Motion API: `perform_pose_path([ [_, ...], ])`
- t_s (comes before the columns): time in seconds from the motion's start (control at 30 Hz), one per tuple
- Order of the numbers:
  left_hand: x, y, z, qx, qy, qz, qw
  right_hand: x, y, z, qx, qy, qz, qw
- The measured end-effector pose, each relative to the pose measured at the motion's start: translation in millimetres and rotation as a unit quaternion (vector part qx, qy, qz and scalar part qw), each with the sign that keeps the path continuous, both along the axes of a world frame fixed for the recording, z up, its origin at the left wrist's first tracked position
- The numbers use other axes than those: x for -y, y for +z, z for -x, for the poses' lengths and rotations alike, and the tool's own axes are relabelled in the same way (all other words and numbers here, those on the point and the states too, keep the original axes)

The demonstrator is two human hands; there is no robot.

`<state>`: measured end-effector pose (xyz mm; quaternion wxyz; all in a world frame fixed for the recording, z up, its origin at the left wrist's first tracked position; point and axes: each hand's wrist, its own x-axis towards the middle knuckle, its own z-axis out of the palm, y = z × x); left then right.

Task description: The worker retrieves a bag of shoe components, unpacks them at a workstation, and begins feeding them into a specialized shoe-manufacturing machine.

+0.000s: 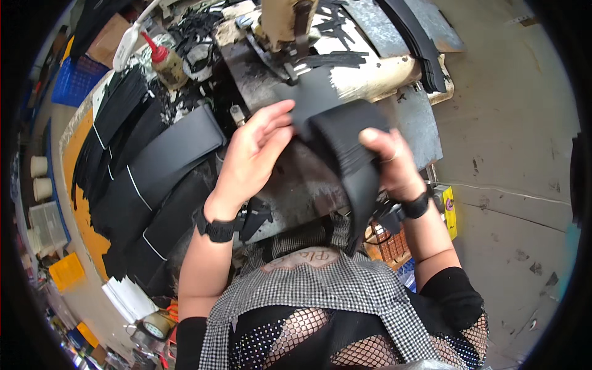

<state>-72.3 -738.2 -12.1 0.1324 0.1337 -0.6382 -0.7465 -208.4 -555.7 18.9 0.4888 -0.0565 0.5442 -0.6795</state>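
In the head view, the person is sitting at a worn, stained work table (394, 111) and holding up a stack of black strip-shaped material pieces (345, 148) between both hands, just in front of the chest and above the table's near edge. The left hand (253, 154) is lying against the left side of the stack, its palm turned toward the material and its fingers (277, 120) stretched out fairly wide, the fingertips touching the dark flat piece at the top; it is pressing rather than closing around anything. The right hand (391, 163) is gripping the stack from the right, its thumb showing on the outer face and its fingers curling behind the bundle, out of sight. The stack is bending over at the top and hanging down between the forearms toward the checked garment (308, 290) the person is wearing. Both wrists are carrying black bands (219, 229). To the left, long black sheets (166, 172) are lying in overlapping piles across the bench, some tied with thin white lines. Farther back, a bottle with a red nozzle (166, 61) is standing among loose black offcuts (197, 31), and a beige machine (283, 18) is rising at the table's far side. A roll of tape (154, 325) is resting low at the left, and a blue crate (74, 80) is sitting at the upper left.
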Motion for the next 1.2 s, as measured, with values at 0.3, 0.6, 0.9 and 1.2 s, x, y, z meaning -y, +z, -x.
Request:
perform_pose_path([
  [0.3,-12.1,32.8,1.6,-0.197,-0.092,0.248,0.944,-29.5,34.9,-2.8,-0.297,0.171,0.043,0.938],
  [0.6,-14.1,-8.9,-24.9,0.101,0.113,0.033,0.988,-4.1,-4.2,-18.7,-0.048,0.188,0.039,0.980],
  [0.9,-6.5,-0.7,6.0,0.026,0.051,-0.098,0.994,2.9,26.8,8.5,-0.041,0.058,-0.013,0.997],
  [1.2,-24.6,28.1,-11.0,-0.154,-0.057,0.037,0.986,-17.3,44.0,-3.3,-0.190,0.251,0.015,0.949],
])
